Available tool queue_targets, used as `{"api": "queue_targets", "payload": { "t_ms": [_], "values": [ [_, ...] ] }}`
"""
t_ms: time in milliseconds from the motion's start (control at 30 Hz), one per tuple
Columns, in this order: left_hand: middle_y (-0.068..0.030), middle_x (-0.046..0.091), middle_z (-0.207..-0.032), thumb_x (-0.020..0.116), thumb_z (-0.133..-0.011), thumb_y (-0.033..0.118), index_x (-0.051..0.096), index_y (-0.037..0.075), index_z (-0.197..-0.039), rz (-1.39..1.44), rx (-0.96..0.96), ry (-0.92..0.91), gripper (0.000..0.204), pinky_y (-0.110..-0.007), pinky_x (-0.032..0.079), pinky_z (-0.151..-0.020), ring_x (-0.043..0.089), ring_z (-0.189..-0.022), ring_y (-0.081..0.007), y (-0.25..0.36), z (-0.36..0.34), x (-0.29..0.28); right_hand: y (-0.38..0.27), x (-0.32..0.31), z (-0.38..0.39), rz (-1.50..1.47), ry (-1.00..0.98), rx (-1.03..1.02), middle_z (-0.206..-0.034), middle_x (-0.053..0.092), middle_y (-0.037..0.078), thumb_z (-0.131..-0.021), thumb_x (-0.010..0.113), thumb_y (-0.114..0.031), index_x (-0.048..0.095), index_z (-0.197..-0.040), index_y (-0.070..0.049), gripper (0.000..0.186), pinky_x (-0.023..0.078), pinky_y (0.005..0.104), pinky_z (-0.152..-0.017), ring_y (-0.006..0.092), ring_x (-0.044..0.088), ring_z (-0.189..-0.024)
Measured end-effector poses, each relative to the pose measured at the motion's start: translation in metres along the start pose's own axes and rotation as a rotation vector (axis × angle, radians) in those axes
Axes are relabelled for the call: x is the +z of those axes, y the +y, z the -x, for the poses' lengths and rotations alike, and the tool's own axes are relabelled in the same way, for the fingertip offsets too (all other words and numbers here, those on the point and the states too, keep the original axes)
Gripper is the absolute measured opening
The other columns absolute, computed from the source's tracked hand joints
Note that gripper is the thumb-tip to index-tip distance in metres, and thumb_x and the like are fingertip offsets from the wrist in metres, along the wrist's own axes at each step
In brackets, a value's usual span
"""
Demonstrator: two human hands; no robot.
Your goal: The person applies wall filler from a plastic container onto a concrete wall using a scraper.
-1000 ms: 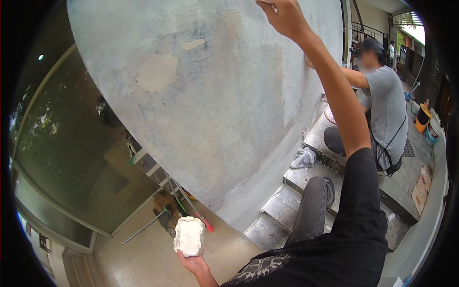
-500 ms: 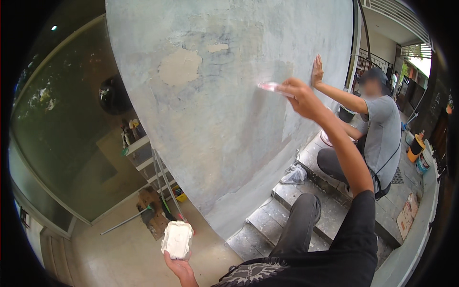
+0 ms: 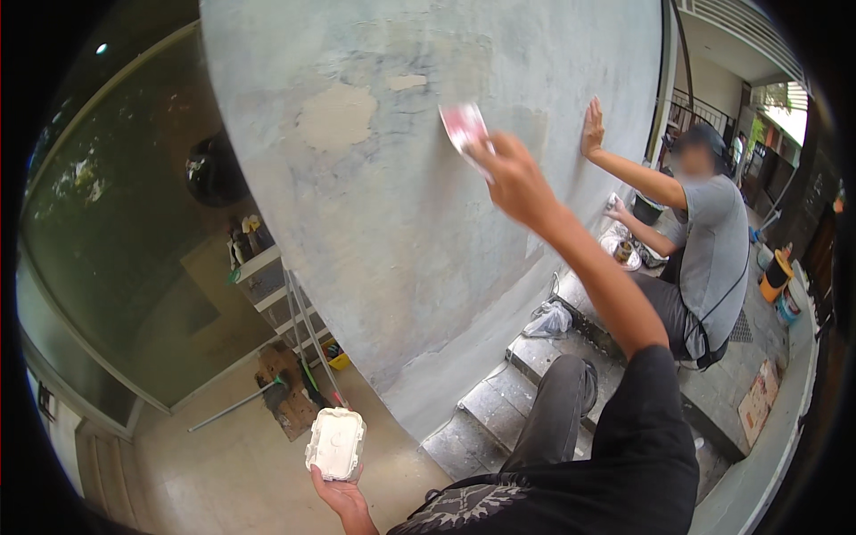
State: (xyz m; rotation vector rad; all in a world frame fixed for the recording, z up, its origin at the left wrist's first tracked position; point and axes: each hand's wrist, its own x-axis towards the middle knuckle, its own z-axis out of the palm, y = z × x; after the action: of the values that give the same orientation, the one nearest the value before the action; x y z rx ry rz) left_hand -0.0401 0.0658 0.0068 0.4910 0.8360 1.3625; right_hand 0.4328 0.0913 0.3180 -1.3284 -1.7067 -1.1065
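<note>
My right hand (image 3: 513,178) is raised against the grey plastered wall (image 3: 428,205) and grips a small flat scraper with a pinkish-white blade (image 3: 465,127), its blade laid on the wall surface. My left hand (image 3: 339,495) is low at the bottom edge and holds a white rectangular tub of filler (image 3: 336,443) from beneath. A pale filled patch (image 3: 337,116) shows on the wall to the left of the scraper, with a smaller one above it.
A person in a grey shirt (image 3: 713,259) sits on the concrete steps (image 3: 499,401) at right, one palm on the wall. A plastic bag (image 3: 546,319) lies on a step. Shelves and a ladder (image 3: 299,321) stand below left; buckets (image 3: 777,275) sit far right.
My right hand has come down the wall from the top, sweeping left with the scraper. My left hand keeps the tub low and steady.
</note>
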Motion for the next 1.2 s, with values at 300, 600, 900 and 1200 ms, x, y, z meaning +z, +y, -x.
{"api": "queue_targets", "payload": {
  "t_ms": [300, 600, 900, 1200],
  "values": [
    [-0.0113, 0.051, -0.139, 0.047, -0.095, 0.049, 0.039, 0.011, -0.142, -0.052, 0.04, 0.025, 0.061, -0.046, 0.056, -0.073, 0.058, -0.118, -0.0299, 0.007, -0.007, -0.002, 0.026, -0.018, 0.08, -0.185, 0.015, 0.294, -0.102, 0.063, 0.018, -0.081, 0.059, 0.011, 0.067, -0.115, -0.003, 0.038, 0.051, 0.0358, -0.077, 0.0343, 0.063, -0.088],
    [-0.0105, 0.05, -0.14, 0.047, -0.095, 0.051, 0.038, 0.012, -0.143, 0.0, 0.041, 0.093, 0.063, -0.047, 0.055, -0.077, 0.057, -0.119, -0.03, 0.0, 0.003, -0.007, 0.087, 0.002, 0.095, -1.073, 0.507, 1.115, -0.069, 0.057, 0.001, -0.09, 0.063, -0.012, 0.063, -0.086, -0.001, 0.012, 0.043, 0.0299, -0.061, 0.0151, 0.054, -0.064],
    [-0.0067, 0.048, -0.143, 0.049, -0.093, 0.054, 0.039, 0.015, -0.143, -0.047, 0.037, 0.085, 0.065, -0.051, 0.047, -0.089, 0.051, -0.125, -0.0277, 0.009, 0.004, -0.033, 0.064, 0.037, 0.124, -1.835, 0.693, 1.284, -0.071, 0.059, 0.003, -0.088, 0.063, -0.007, 0.06, -0.083, -0.007, 0.006, 0.044, 0.0346, -0.067, 0.0176, 0.053, -0.066],
    [-0.0065, 0.048, -0.143, 0.049, -0.093, 0.053, 0.039, 0.015, -0.144, -0.024, 0.04, 0.1, 0.064, -0.05, 0.047, -0.09, 0.051, -0.126, -0.027, 0.015, -0.002, -0.023, 0.062, 0.008, 0.098, -1.145, 0.626, 1.332, -0.075, 0.061, 0.002, -0.088, 0.065, -0.011, 0.062, -0.086, -0.006, 0.006, 0.049, 0.0289, -0.061, 0.0116, 0.056, -0.066]
  ]
}}
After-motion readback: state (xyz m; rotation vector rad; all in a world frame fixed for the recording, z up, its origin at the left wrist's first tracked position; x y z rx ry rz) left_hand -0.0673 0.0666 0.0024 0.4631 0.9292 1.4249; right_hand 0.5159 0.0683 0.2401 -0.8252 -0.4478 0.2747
